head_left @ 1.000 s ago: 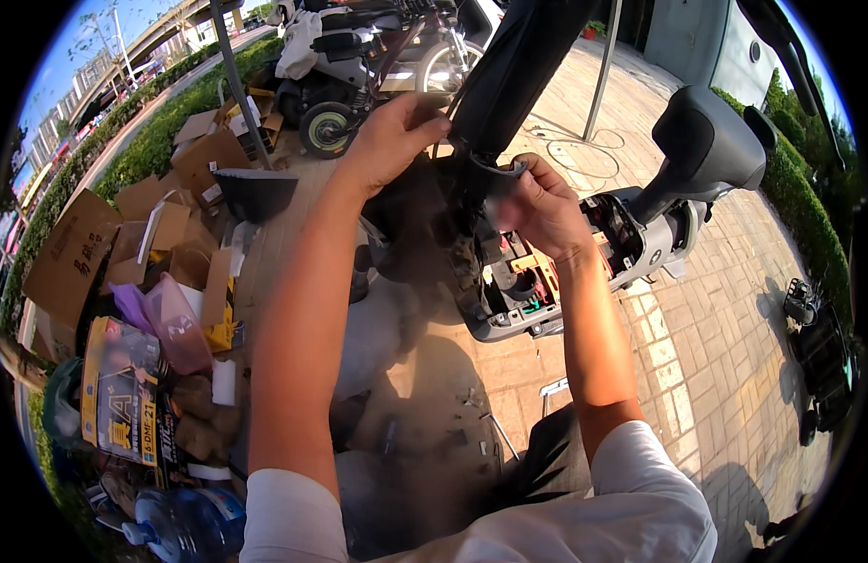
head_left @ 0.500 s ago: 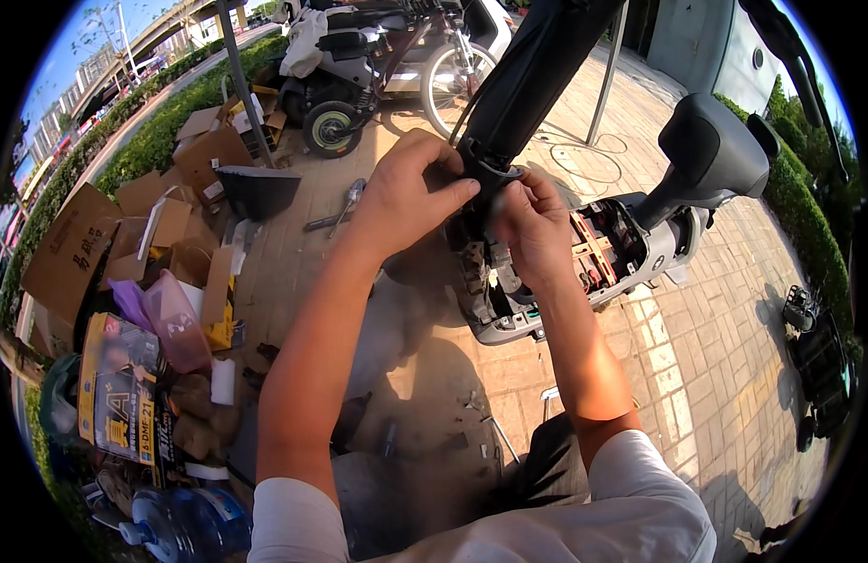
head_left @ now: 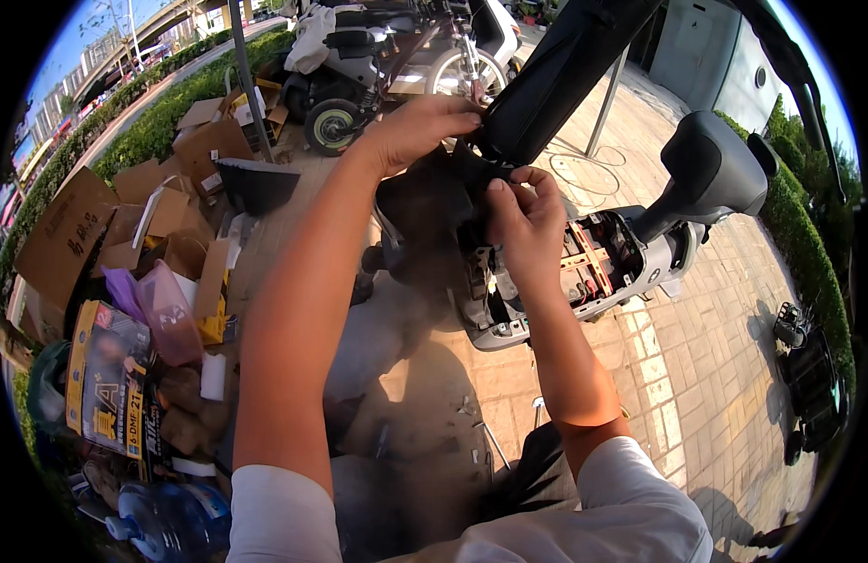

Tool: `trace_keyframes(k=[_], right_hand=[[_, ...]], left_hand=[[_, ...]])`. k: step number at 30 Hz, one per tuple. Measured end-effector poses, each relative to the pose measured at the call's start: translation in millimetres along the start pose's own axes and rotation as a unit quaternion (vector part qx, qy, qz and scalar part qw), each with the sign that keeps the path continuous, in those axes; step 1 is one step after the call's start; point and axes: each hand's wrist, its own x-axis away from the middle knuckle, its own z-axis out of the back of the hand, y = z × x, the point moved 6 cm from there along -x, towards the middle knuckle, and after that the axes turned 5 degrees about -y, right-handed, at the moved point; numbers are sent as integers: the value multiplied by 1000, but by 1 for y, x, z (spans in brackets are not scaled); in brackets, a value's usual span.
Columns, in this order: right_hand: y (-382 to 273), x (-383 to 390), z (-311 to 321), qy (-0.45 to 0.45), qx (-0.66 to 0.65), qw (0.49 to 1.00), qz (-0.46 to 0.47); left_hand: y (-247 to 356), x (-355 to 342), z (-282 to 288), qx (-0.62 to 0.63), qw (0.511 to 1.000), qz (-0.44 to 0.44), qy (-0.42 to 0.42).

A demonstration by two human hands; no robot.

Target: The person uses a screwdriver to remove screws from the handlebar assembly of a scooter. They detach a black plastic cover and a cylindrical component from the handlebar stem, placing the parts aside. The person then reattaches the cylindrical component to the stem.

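A black steering column of a partly dismantled electric scooter slants up to the right. My left hand is at the left side of its lower end, fingers together and bent against it; the thumb is hidden. On the other side, my right hand is closed, thumb and fingers pinching a dark part at the column's base. A broad dark panel-like piece shows below my left hand, its outline blurred. Beneath my right hand lies the scooter's grey open body, with an orange frame and wires inside. What my fingertips grip is mostly in shadow.
Cardboard boxes, a pink plastic container and a large water bottle crowd the left. A grey seat rises at the right. A bicycle wheel and a parked scooter's wheel stand beyond. Paving bricks surround the scooter.
My left hand has shifted up along the column's left side. My right hand has moved slightly down. The column sits further right in the picture, and a dark panel-like piece now shows below my left hand.
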Motion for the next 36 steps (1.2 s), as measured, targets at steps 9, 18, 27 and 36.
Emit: trace_keyframes(k=[9,18,27,36], right_hand=[[13,5,-7,23,-123,992,12],[24,8,-5,32,-216,976,-3],[28,3,-3,11,-252,967,-36],[25,7,-5,31,-245,968,-52]], left_hand=[[-15,-1,8,53,998,-15,0],[-4,9,10,147,971,-47,-183],[-14,0,18,103,989,5,-102],[-6,16,3,26,998,-32,-51]])
